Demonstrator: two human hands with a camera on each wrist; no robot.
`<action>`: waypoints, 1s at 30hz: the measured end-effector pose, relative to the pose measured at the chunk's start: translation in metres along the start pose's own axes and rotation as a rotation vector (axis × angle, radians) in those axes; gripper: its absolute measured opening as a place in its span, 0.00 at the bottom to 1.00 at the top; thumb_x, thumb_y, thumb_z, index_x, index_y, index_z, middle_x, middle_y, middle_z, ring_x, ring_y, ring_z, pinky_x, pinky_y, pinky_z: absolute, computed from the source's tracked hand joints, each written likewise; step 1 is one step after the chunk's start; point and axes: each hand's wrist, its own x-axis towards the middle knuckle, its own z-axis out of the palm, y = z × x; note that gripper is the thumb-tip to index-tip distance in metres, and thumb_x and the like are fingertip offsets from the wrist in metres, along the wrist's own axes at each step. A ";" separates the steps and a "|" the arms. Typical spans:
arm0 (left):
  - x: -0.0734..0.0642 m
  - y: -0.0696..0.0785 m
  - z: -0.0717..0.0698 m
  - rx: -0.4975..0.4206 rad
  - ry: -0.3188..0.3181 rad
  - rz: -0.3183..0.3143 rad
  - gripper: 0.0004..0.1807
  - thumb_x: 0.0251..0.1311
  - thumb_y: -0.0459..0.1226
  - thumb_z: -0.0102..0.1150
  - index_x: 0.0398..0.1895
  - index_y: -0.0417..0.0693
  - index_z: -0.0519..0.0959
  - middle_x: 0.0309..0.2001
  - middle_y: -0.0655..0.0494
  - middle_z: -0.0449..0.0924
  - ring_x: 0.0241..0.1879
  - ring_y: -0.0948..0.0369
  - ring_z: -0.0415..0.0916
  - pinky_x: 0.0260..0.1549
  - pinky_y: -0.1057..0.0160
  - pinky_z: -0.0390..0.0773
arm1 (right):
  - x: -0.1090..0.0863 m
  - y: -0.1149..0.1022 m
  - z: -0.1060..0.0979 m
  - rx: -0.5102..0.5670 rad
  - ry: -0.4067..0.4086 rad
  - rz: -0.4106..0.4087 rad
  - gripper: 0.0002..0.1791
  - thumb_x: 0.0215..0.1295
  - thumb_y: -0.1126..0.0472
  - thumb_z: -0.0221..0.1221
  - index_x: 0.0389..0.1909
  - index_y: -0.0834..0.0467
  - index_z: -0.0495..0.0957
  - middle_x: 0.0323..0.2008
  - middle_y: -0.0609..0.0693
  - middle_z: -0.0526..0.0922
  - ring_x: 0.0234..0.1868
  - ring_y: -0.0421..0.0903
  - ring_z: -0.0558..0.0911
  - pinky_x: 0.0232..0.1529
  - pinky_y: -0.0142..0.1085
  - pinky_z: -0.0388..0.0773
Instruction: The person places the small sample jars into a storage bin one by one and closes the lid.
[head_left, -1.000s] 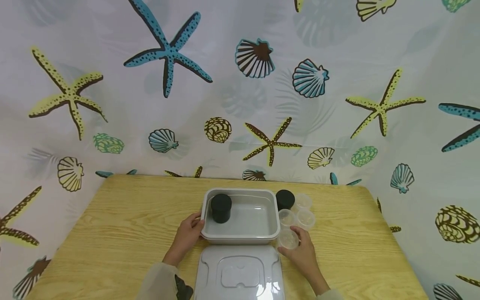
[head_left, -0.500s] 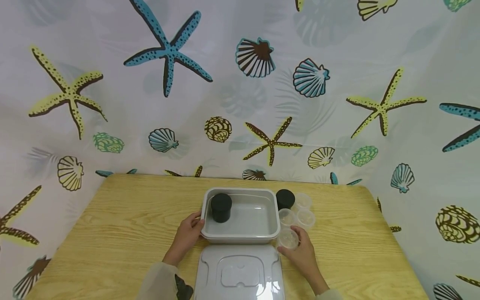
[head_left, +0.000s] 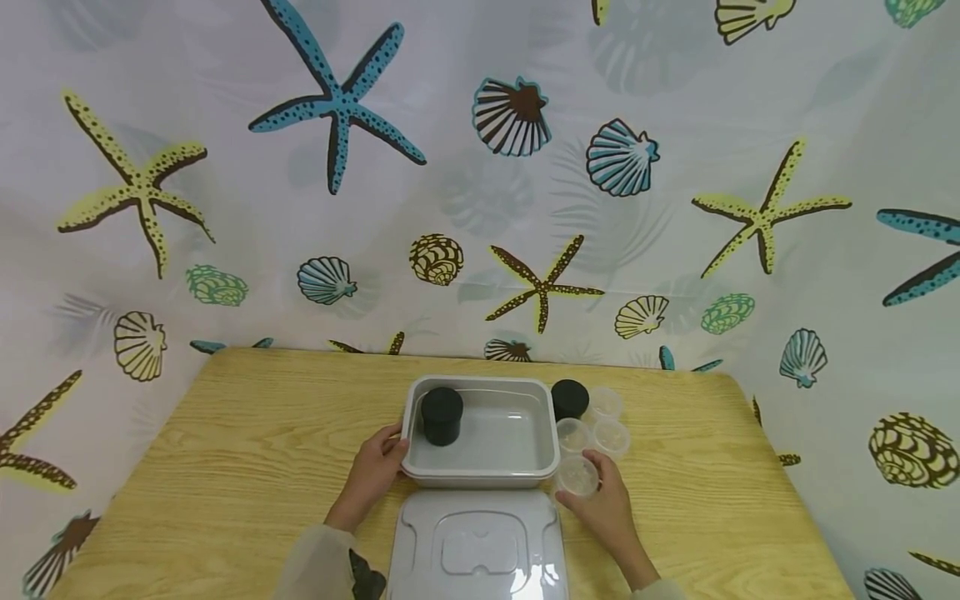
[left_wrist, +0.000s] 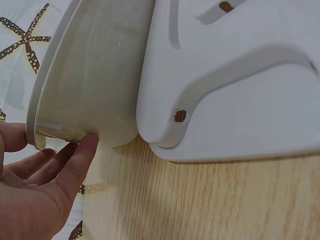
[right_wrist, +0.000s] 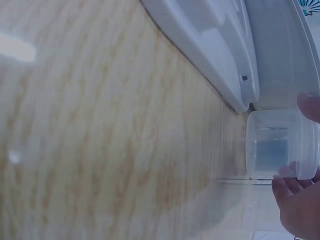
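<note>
From the head view, shows next to no change since the two earlier frames. With the left hand (head_left: 375,462), grips the left side of the pale tub (head_left: 510,446), same as before; with the right hand (head_left: 606,500), clasps the clear cup (head_left: 578,477) just outside the tub's near right corner, also unchanged. Keeps both well apart. Cannot make out contents in that cup or in the three other clear cups (head_left: 612,437) beyond. Cuts off the near end of the white lid (head_left: 480,542) at the bottom. Contains, at the tub's left end, a black jar (head_left: 442,417); outside, on the right, has a second black jar (head_left: 570,399).

From the left wrist, shows fingertips against the tub's outer wall, thumb at the rim and partly cut off; hides the tub's inside.

From the right wrist, shows thumb and fingers on opposite sides of the cup, cut off at the right edge. Through the cup wall, reveals a bluish patch; cannot tell if inside or behind.
</note>
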 end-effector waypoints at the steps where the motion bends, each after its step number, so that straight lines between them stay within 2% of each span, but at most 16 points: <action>1: 0.000 0.000 0.000 -0.001 0.001 -0.001 0.23 0.72 0.34 0.43 0.67 0.35 0.62 0.56 0.32 0.74 0.47 0.50 0.78 0.41 0.56 0.82 | 0.000 -0.001 0.000 0.000 0.002 0.000 0.39 0.39 0.66 0.74 0.56 0.67 0.69 0.53 0.64 0.76 0.55 0.61 0.76 0.56 0.52 0.73; 9: -0.001 0.001 0.000 0.006 -0.001 -0.007 0.24 0.72 0.34 0.43 0.67 0.34 0.61 0.57 0.32 0.73 0.47 0.49 0.78 0.42 0.55 0.82 | -0.002 -0.010 -0.006 -0.028 -0.007 0.023 0.39 0.39 0.64 0.74 0.56 0.66 0.70 0.54 0.64 0.76 0.56 0.61 0.75 0.57 0.53 0.72; 17: -0.002 0.001 -0.001 0.009 -0.001 0.016 0.23 0.71 0.33 0.42 0.67 0.33 0.61 0.56 0.31 0.73 0.47 0.49 0.79 0.42 0.54 0.82 | -0.001 -0.014 -0.014 -0.039 -0.034 0.033 0.39 0.42 0.63 0.73 0.58 0.65 0.70 0.57 0.64 0.74 0.57 0.61 0.74 0.57 0.53 0.72; 30: -0.002 0.002 -0.001 0.013 -0.003 0.008 0.23 0.71 0.33 0.42 0.67 0.33 0.61 0.56 0.30 0.73 0.48 0.47 0.78 0.43 0.54 0.82 | 0.005 -0.020 -0.027 -0.025 -0.037 -0.015 0.38 0.43 0.64 0.74 0.57 0.67 0.69 0.56 0.66 0.74 0.57 0.62 0.74 0.57 0.53 0.73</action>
